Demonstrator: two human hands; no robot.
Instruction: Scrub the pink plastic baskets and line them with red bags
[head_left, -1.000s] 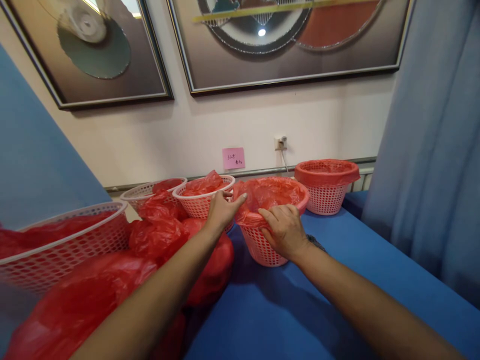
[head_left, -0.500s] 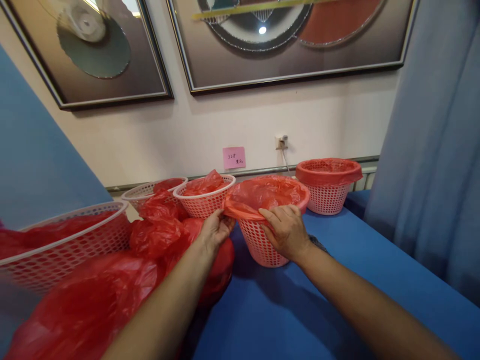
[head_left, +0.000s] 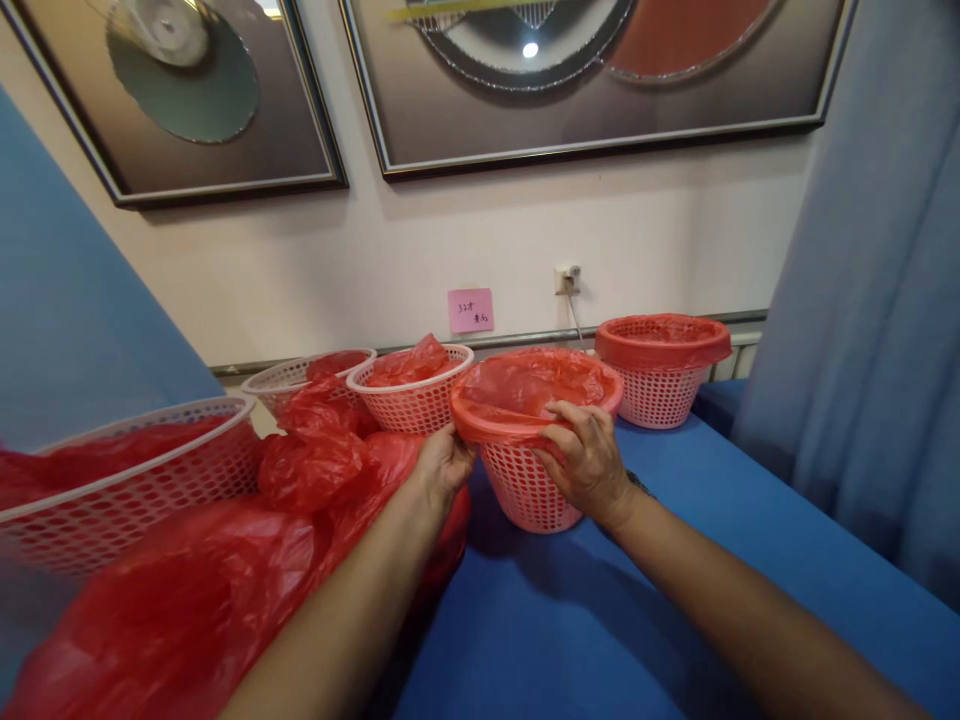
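Observation:
A white perforated plastic basket (head_left: 529,485) stands upright on the blue surface in front of me. Its red plastic bag (head_left: 536,385) lines the inside and is folded outward over the rim all round. At the rim's left front, my left hand (head_left: 444,458) pinches the bag's folded edge. My right hand (head_left: 589,455) is at the front right of the rim, thumb below and fingers over the top, closed on the bag's edge. A heap of red plastic bags (head_left: 315,470) lies just left of my left hand.
Behind stand two white baskets (head_left: 411,400) with red bags loosely inside. A larger basket (head_left: 135,490) is at left. At back right stands another bag-lined basket (head_left: 660,395). Blue cloth (head_left: 675,560) covers the surface; a blue curtain (head_left: 862,300) hangs at right.
The bag's front edge, which was pulled up and gaping, now lies flatter over the rim. My right hand has shifted slightly right along it; my left hand stays at the left rim.

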